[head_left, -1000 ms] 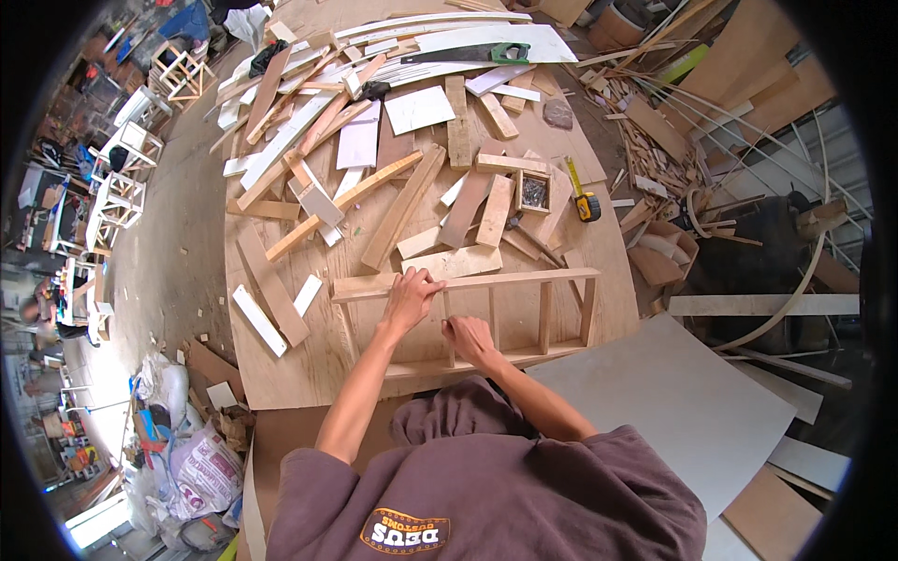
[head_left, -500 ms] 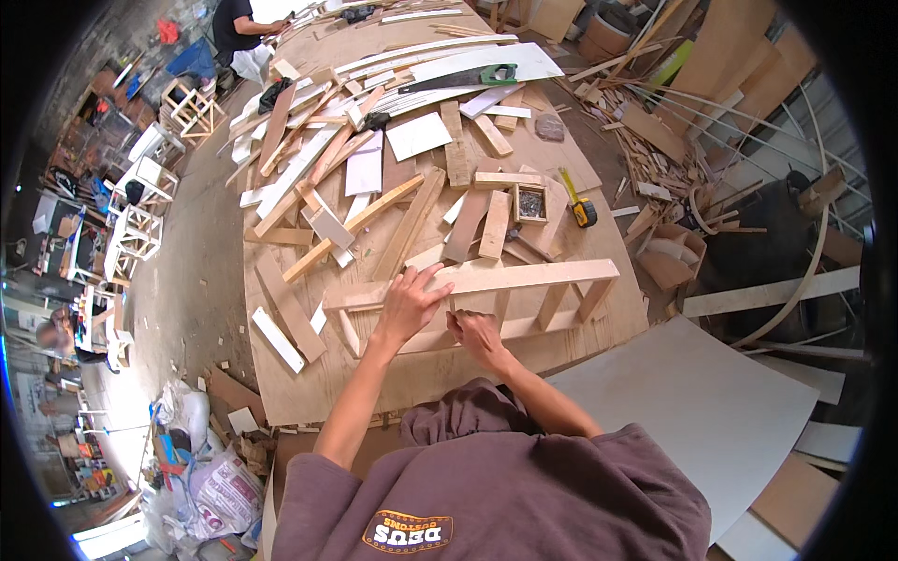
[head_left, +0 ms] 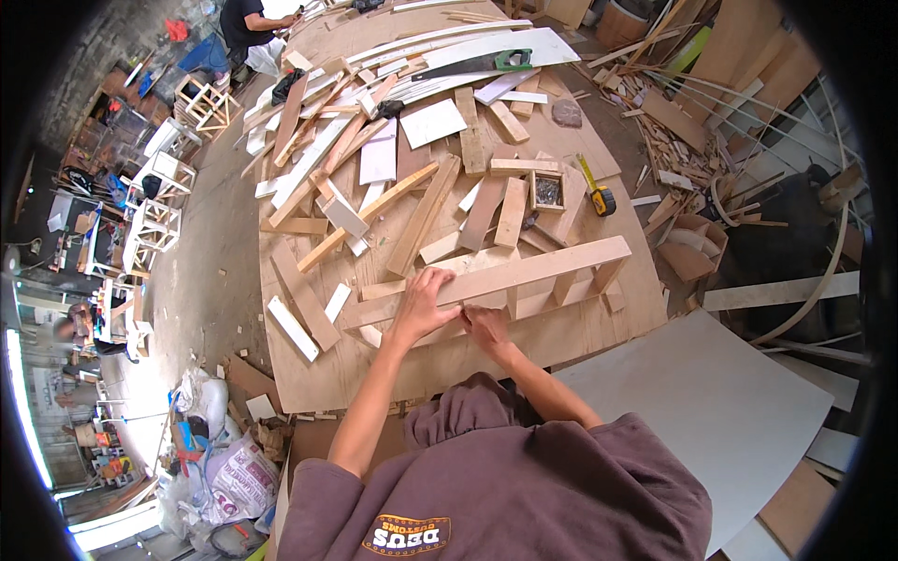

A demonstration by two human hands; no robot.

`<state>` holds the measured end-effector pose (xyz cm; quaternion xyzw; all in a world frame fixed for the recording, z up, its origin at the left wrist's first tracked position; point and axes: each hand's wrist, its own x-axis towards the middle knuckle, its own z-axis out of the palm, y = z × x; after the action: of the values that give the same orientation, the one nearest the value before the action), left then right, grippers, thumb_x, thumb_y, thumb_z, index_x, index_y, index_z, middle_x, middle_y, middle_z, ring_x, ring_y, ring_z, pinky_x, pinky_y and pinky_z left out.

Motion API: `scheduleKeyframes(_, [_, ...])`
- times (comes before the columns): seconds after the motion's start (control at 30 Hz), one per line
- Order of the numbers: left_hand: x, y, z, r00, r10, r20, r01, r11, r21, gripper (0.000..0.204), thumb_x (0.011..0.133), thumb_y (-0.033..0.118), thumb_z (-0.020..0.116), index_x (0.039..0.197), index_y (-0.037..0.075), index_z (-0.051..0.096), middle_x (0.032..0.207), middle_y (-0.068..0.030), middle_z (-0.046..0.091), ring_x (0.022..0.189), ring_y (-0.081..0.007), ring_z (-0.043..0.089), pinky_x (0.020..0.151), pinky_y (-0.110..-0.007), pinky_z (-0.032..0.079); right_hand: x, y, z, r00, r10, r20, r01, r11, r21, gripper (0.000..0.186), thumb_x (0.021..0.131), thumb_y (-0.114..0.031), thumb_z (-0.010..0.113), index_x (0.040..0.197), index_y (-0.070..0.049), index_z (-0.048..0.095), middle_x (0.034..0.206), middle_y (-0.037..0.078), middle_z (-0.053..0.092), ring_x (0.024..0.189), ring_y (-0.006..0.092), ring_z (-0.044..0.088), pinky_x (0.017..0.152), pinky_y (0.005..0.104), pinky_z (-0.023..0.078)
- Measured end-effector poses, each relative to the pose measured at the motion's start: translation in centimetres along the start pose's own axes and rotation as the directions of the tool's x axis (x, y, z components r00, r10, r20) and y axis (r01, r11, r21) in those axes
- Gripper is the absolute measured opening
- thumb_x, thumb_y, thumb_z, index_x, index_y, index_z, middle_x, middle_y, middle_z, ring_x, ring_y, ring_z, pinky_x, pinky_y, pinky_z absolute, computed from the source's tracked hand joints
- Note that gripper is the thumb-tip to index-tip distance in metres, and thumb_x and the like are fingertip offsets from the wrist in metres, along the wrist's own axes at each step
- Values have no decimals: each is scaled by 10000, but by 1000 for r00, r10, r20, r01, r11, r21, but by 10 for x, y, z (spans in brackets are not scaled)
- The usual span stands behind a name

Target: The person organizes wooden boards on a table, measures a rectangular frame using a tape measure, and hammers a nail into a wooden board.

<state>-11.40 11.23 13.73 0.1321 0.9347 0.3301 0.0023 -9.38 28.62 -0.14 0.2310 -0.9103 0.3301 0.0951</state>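
A ladder-like wooden frame (head_left: 533, 266) lies along the near edge of the plywood table (head_left: 393, 374), its long upper rail angled toward me. My left hand (head_left: 423, 304) grips that rail near its left part, fingers over the wood. Just below and right of it, my right hand (head_left: 486, 327) is closed around what looks like an inner crosspiece, mostly hidden by the rail and fingers. Beyond the frame lie loose offcuts (head_left: 505, 210), a small wooden box of metal fasteners (head_left: 547, 192) and a yellow tape measure (head_left: 599, 194).
A hand saw (head_left: 477, 65) rests among boards at the table's back. A co-worker in dark clothing (head_left: 248, 28) is at the far left. Wooden stands (head_left: 154, 224) and sacks (head_left: 234, 477) line the left; a grey sheet (head_left: 702, 411) and scrap wood (head_left: 655, 131) are at right.
The frame has tipped, so its upper rail now shows a broad face and covers more of the inside. Both hands moved with it. The view shifted, bringing the co-worker into sight.
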Motion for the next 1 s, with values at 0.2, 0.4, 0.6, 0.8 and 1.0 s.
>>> scheduleKeyframes(0.2, [2,12,6,998,-32,45,31,999,36,612,707,281,834,1245,69,634,1203,-120,648,1075,-324,634,953,-401,484,-2,1,-8,999,-29,-46,30,999,22,222,880,-210,682,728,-65,612,688,136,659,623,309,676,562,438,509])
scheduleKeyframes(0.4, [-7,11,10,996,-80,49,80,997,9,592,715,295,839,1234,78,653,1201,-109,686,1108,-307,635,966,-407,478,-3,0,-16,998,-57,20,57,998,2,216,853,-196,713,698,-71,628,676,132,666,621,297,682,561,428,521])
scheduleKeyframes(0.6, [-4,10,9,998,-58,5,58,998,-11,615,704,380,875,1191,57,684,1138,-145,704,1076,-331,655,961,-422,493,-11,1,-19,990,-106,-96,110,994,28,197,816,-168,749,691,-75,627,662,124,662,601,290,670,554,412,520])
scheduleKeyframes(0.8, [-6,7,5,994,-97,45,98,995,-19,671,724,457,852,1188,6,676,1140,-174,699,1082,-358,649,979,-430,485,-4,-9,-22,979,-167,-117,175,982,70,170,821,-174,746,737,-70,642,655,108,657,584,281,660,551,407,520])
scheduleKeyframes(1.0, [-19,2,14,996,-86,24,86,996,15,681,729,475,841,1203,16,669,1177,-161,695,1116,-335,645,991,-425,483,-9,-3,-24,968,-232,-96,238,970,57,171,826,-159,748,735,-72,633,640,92,644,576,266,661,545,396,525])
